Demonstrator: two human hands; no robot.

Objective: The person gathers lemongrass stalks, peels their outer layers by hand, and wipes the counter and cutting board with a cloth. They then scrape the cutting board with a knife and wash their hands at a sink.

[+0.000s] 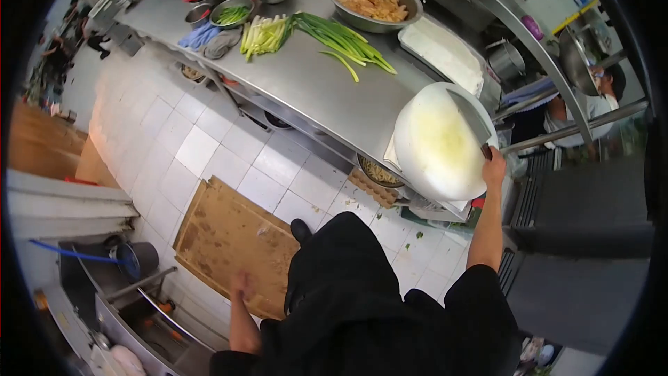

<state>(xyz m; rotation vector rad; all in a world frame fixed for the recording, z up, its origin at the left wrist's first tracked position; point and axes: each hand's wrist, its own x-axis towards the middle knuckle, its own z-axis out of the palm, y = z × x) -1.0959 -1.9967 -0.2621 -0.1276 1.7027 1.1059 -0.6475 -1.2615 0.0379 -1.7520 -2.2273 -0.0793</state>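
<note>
My right hand is closed on the handle of a cleaver, whose blade lies over the right part of a round white cutting board. The board sits at the near right end of the steel counter. My left hand hangs low at my left side, above the brown cardboard on the floor, blurred by motion. Green onions and cut pale stalks lie on the counter, beyond the board and to its left.
A metal bowl of raw meat and a white tray stand behind the board. Cardboard covers floor tiles at my left. A sink is lower left. Another person is behind the shelf at right.
</note>
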